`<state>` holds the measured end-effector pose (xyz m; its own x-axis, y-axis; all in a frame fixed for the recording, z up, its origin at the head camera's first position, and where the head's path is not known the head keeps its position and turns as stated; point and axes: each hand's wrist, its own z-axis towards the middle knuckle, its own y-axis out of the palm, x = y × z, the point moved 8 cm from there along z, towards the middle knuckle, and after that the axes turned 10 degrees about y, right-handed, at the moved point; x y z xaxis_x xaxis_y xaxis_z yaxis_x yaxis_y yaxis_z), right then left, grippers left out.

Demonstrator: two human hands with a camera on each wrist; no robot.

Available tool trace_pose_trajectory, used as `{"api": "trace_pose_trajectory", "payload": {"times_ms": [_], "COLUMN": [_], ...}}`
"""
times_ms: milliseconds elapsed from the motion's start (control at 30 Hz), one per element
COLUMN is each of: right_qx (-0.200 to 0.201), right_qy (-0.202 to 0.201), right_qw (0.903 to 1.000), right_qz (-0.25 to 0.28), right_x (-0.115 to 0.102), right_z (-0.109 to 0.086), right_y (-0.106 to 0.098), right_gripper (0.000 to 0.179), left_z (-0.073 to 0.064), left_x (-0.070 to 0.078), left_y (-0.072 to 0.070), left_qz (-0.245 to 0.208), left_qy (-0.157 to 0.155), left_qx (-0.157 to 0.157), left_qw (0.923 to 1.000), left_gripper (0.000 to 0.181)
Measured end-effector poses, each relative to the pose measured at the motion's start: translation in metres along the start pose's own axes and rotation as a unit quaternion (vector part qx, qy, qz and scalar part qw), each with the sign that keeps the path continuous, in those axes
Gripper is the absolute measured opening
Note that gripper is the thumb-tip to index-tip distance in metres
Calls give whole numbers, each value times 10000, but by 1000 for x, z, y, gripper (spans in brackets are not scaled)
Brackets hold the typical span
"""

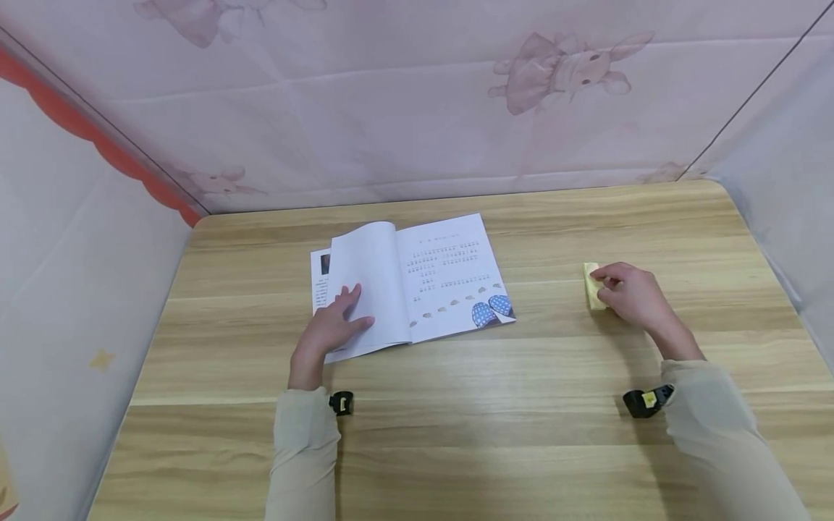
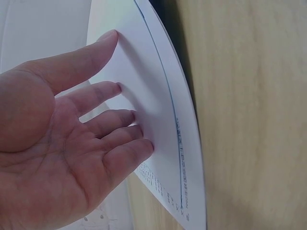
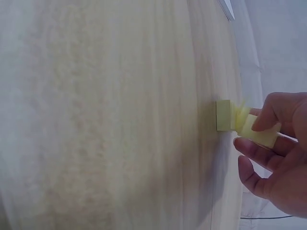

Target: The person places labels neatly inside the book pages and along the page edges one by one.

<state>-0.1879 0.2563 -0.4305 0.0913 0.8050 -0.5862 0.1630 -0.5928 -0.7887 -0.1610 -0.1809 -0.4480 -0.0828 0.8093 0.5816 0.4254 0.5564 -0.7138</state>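
Observation:
A book [image 1: 449,268] lies open on the wooden table, its right page printed with text and blue spotted shapes. On its blank left page rests my left hand [image 1: 331,327], fingers spread, with the fingertips [image 2: 144,146] against the paper in the left wrist view. Over to the right, a small pad of yellow sticky notes [image 3: 223,115] sits on the table. My right hand [image 1: 633,295] pinches a yellow note [image 3: 263,136] between thumb and fingers, and the paper bends where it meets the pad.
The wooden table [image 1: 495,427] is bounded at the back by a pink curtain [image 1: 404,116] with rabbit prints. Another printed page [image 1: 319,286] shows under the book's left page. Black wrist devices [image 1: 645,402] are worn at both sleeves.

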Motion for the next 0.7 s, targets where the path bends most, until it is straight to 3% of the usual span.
{"api": "trace_pose_trajectory", "payload": {"times_ms": [700], "right_qx": [390], "right_qy": [-341], "right_qw": [9986], "right_qz": [88], "right_x": [-1], "right_z": [-1], "right_y": [-2], "right_gripper": [16], "left_z": [0], "left_x": [0], "left_y": [0], "left_qz": [-12], "left_qy": [-12], "left_qx": [1], "left_qw": [10000], "left_gripper": [68]}}
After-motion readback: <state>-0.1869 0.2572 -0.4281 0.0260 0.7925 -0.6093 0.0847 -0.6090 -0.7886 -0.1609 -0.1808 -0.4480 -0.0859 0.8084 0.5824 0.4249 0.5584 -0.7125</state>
